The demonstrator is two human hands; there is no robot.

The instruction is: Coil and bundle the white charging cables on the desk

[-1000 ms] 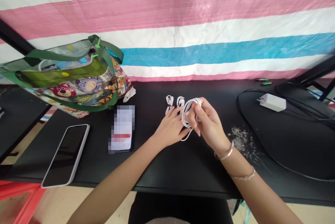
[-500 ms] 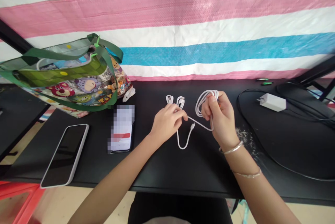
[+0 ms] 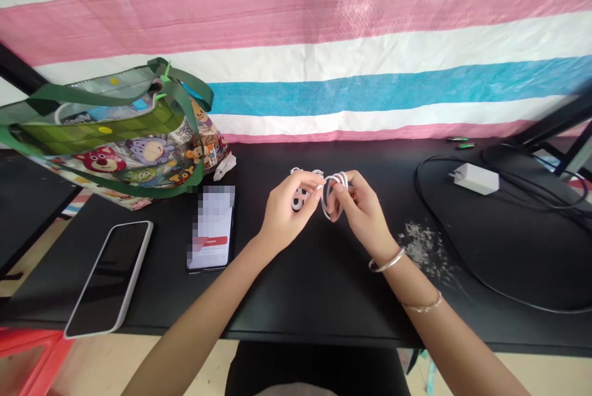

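A white charging cable [image 3: 325, 198] is wound into loops, and my right hand [image 3: 358, 202] is closed around its right side. Thumb and fingertips of my left hand [image 3: 291, 205] pinch at the left edge of the same loops. Both hands are close together just above the black table. Behind my left hand lie other white coiled cables [image 3: 297, 202], mostly covered by its fingers. A small orange thing shows by my right fingers; what it is I cannot make out.
Left of my hands lie a lit phone [image 3: 215, 217] and a dark-screened phone [image 3: 111, 279]. A cartoon-print bag [image 3: 152, 149] stands behind them. To the right are a white charger [image 3: 476, 179], a black cord [image 3: 456, 254] and pale crumbs [image 3: 425, 248] on the black table [image 3: 324, 297].
My right hand has come left with the coil to meet my left hand. The loose cable end that hung between them has been drawn in and no longer shows.
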